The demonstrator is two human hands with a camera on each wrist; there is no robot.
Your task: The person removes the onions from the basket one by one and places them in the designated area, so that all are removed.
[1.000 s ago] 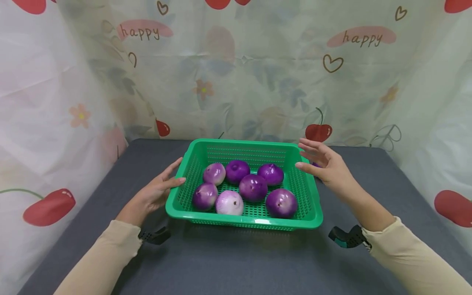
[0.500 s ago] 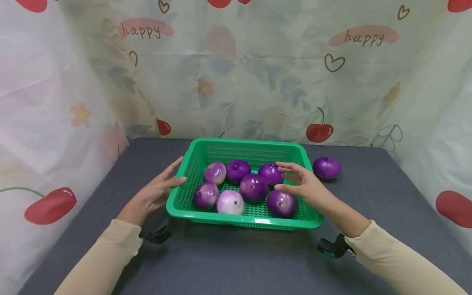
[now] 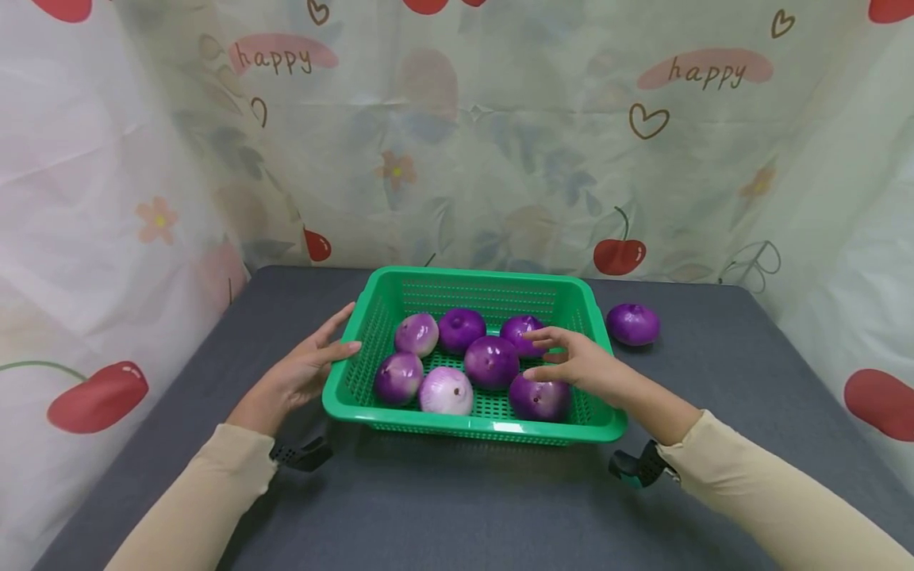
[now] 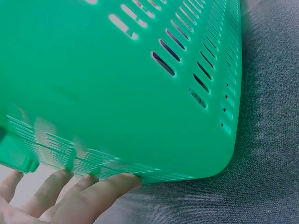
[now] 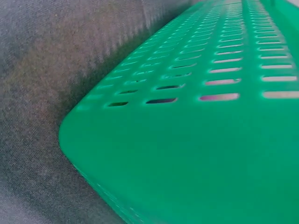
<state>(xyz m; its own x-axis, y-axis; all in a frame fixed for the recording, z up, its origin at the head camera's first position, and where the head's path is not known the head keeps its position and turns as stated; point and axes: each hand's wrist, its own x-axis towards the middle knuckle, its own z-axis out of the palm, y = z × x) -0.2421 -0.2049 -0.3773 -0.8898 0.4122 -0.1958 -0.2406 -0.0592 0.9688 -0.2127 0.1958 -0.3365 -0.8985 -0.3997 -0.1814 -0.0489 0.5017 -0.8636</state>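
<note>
In the head view, a green plastic basket (image 3: 471, 426) holds several purple onions. The left hand (image 3: 303, 369) rests at its left side, thumb by the rim, fingers fairly straight. In the left wrist view, those fingers (image 4: 100, 193) lie along the outside of the perforated wall. The right hand (image 3: 581, 365) reaches over the right rim, its fingers spread and slightly bent. Its thumb is at the top of the front right onion (image 3: 540, 399), and its fingertips overlap the back right onion (image 3: 520, 333). The right wrist view shows the basket's outer wall (image 5: 187, 154), with that hand hidden.
A single onion (image 3: 633, 324) lies on the dark grey tablecloth (image 3: 471, 507) to the right of the basket. A pale printed curtain (image 3: 471, 159) hangs behind the table and along both sides.
From beside the loose onion, the right hand has moved left and down into the basket. The front right onion has shifted slightly left. The left hand stays put.
</note>
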